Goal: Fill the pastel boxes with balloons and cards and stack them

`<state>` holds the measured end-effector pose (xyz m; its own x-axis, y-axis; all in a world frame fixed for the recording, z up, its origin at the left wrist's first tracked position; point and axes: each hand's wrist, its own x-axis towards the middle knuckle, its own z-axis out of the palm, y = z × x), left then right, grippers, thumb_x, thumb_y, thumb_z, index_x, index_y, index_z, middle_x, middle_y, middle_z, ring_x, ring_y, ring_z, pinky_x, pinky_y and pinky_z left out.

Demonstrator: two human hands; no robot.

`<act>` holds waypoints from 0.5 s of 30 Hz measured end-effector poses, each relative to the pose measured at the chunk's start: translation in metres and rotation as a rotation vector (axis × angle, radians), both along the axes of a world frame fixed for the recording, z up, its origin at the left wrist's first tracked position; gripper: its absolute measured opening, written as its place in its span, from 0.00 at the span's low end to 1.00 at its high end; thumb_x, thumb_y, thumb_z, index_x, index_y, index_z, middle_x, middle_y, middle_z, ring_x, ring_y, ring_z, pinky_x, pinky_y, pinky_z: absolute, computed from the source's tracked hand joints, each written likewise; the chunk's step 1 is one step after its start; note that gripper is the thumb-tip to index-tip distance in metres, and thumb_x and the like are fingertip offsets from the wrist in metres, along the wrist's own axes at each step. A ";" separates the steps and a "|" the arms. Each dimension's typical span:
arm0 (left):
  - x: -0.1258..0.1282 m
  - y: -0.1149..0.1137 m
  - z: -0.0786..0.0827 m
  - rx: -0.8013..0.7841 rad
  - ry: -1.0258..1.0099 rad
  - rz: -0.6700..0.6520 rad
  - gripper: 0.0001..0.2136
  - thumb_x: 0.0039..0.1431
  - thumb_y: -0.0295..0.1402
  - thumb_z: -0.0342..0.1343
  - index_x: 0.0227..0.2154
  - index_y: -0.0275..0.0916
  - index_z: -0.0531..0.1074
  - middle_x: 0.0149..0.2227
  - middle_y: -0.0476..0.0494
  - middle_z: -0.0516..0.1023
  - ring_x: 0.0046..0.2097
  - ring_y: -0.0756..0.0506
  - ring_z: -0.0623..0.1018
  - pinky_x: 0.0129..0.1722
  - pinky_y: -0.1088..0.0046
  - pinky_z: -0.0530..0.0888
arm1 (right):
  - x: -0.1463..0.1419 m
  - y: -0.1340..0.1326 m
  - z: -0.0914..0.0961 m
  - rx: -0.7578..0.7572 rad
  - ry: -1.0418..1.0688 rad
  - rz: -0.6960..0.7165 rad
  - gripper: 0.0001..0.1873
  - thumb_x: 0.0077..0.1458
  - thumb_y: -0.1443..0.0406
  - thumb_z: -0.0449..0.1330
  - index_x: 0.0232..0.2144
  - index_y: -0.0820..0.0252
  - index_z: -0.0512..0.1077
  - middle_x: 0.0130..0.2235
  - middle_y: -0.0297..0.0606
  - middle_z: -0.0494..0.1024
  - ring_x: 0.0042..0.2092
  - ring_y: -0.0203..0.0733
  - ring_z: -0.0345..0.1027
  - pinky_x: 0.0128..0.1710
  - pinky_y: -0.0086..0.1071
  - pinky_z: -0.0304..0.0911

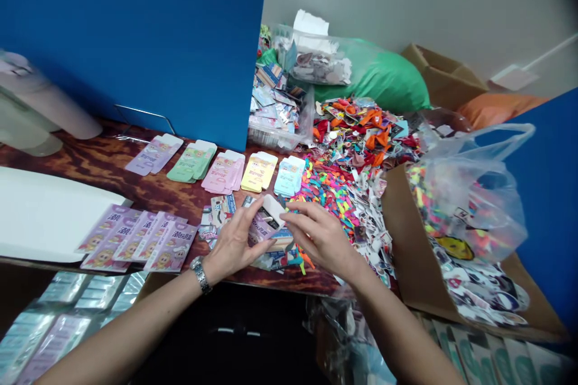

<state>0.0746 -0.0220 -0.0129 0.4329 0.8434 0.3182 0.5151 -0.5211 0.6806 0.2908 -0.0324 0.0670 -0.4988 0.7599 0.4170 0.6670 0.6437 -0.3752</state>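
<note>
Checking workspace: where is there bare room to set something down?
Bare wood tabletop shows between the back row of pastel packets and the front purple packets. Past the right hand, loose balloons and stickers crowd the table.

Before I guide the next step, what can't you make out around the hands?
Head view:
White-topped packet between the left hand and right hand: most of it hidden by fingers.
Purple sachets: small print too small to read.
Plastic bag: contents blurred by its film.
Silver packets: cut off by the frame edge.
</note>
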 end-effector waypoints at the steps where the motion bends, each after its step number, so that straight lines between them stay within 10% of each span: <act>1: 0.000 0.000 0.000 -0.008 -0.015 -0.012 0.36 0.59 0.41 0.59 0.66 0.45 0.47 0.57 0.35 0.65 0.54 0.40 0.72 0.51 0.61 0.72 | 0.001 -0.001 -0.002 -0.021 0.043 -0.003 0.12 0.63 0.70 0.55 0.47 0.59 0.73 0.49 0.47 0.74 0.49 0.42 0.71 0.46 0.35 0.69; 9: 0.003 -0.001 0.003 0.113 -0.094 -0.131 0.27 0.59 0.34 0.58 0.58 0.43 0.54 0.46 0.40 0.68 0.46 0.43 0.72 0.45 0.64 0.74 | -0.024 -0.019 -0.036 -0.223 0.401 -0.240 0.23 0.62 0.68 0.57 0.58 0.53 0.64 0.48 0.42 0.76 0.46 0.40 0.73 0.43 0.33 0.71; 15: 0.003 -0.005 0.000 0.218 -0.086 -0.076 0.35 0.59 0.33 0.58 0.64 0.43 0.45 0.54 0.35 0.67 0.56 0.39 0.70 0.53 0.57 0.72 | -0.032 -0.024 -0.035 -0.147 0.475 -0.243 0.15 0.61 0.71 0.57 0.47 0.52 0.75 0.43 0.39 0.78 0.45 0.40 0.73 0.46 0.35 0.70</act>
<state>0.0777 -0.0267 -0.0132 0.4556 0.7169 0.5277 0.4141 -0.6954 0.5873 0.2585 -0.0568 0.0319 -0.0851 0.8966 0.4345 0.5253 0.4110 -0.7451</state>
